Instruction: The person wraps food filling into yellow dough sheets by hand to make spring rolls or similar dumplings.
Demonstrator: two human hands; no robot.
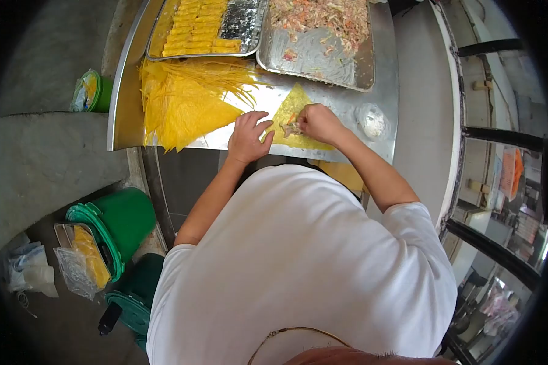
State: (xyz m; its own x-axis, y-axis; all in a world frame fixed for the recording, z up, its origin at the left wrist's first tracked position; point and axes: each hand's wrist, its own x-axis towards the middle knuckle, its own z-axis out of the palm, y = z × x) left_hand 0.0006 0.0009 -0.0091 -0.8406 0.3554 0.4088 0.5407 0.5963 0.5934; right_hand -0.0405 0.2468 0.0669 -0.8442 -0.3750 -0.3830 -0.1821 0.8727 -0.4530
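Note:
A thin yellow triangular wrapper sheet (310,141) lies on the metal table with its point away from me. A small heap of shredded filling (291,126) sits on it. My right hand (319,123) is closed, its fingertips pinched together at the filling's right side. My left hand (247,137) is open at the sheet's left edge, fingers curved and apart, holding nothing. To its left spreads a fanned stack of yellow wrapper sheets (189,109). Beyond are a tray (240,30) with rows of yellow rolls and a tray (310,58) of mixed shredded filling.
A small clear bowl (372,121) with whitish contents stands right of my right hand on the metal table (386,91). Green buckets (125,222) stand on the floor at left, and a smaller green bin (100,91) farther up. Black bars (499,137) run along the right.

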